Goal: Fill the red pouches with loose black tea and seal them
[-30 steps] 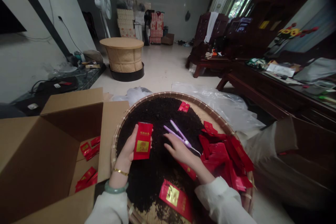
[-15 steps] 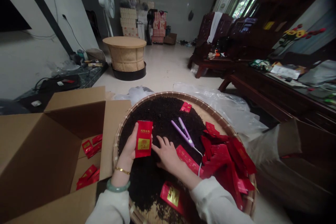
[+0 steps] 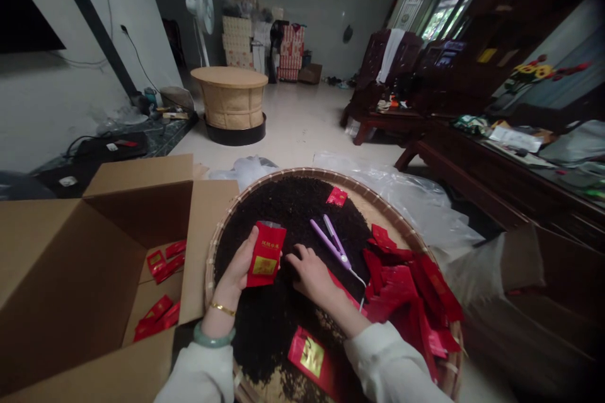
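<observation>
My left hand (image 3: 242, 263) is closed around a red foil pouch (image 3: 267, 253) with gold print, held upright above the dark loose tea leaves. A clear inner liner shows at the pouch's top. Close by on the right, my right hand (image 3: 312, 274) is low over the tea leaves (image 3: 288, 201), its fingers bent and a little apart; their tips are partly hidden. A purple hand-held sealer (image 3: 333, 245) with a white cord lies with its jaws apart on the leaves. Another red pouch (image 3: 312, 356) lies near my right forearm.
The round bamboo tray (image 3: 401, 214) bears a heap of red pouches (image 3: 406, 289) on its right and a small red packet (image 3: 337, 196) at the back. At left, a cardboard box (image 3: 203, 245) contains several red pouches. Plastic sheeting (image 3: 397, 192) lies behind the tray.
My right hand has moved from beside the purple sealer to the tea leaves near the pouch, then slightly back right, its fingers bending. The sealer has shifted right. The pouch has tilted slightly.
</observation>
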The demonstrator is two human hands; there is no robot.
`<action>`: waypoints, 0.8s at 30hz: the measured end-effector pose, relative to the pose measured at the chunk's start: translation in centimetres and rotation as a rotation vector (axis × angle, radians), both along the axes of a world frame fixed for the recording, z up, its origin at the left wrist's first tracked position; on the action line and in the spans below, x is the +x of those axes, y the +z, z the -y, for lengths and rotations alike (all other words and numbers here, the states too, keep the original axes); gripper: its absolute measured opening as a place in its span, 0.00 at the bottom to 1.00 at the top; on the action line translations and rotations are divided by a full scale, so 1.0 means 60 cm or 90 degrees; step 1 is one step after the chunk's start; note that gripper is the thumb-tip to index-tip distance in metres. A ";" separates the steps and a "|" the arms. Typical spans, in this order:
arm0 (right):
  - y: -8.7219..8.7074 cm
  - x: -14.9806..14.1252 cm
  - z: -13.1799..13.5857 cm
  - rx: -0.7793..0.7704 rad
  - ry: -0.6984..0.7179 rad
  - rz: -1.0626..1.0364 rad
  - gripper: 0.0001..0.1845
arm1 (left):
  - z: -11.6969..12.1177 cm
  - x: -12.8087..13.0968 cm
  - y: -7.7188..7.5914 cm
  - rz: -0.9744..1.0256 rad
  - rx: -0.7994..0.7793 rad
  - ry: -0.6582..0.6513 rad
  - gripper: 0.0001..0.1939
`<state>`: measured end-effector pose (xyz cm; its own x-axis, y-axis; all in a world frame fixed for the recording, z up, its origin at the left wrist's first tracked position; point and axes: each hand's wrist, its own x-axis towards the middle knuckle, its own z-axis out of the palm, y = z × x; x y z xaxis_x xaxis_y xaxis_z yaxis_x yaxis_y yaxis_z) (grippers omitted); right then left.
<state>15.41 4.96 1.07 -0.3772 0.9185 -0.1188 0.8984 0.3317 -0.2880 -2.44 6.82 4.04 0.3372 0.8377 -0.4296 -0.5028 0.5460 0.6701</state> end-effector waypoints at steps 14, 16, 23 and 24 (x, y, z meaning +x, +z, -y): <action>0.029 0.042 -0.039 -0.338 -0.287 -0.864 0.18 | 0.000 0.004 -0.011 -0.067 0.113 0.011 0.32; 0.031 0.037 -0.040 -0.379 -0.315 -0.929 0.19 | 0.000 0.005 -0.009 -0.072 0.122 -0.009 0.35; 0.094 0.024 -0.055 -0.138 -0.324 -0.907 0.19 | 0.002 0.009 -0.009 -0.119 0.138 -0.051 0.37; 0.105 0.019 -0.056 -0.068 -0.303 -0.871 0.18 | 0.001 0.009 -0.010 -0.127 0.141 -0.055 0.36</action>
<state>16.53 8.34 7.36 0.0823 0.9966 0.0020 -0.0776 0.0084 -0.9969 -1.88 6.74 3.43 0.3395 0.8898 -0.3049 -0.3076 0.4113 0.8580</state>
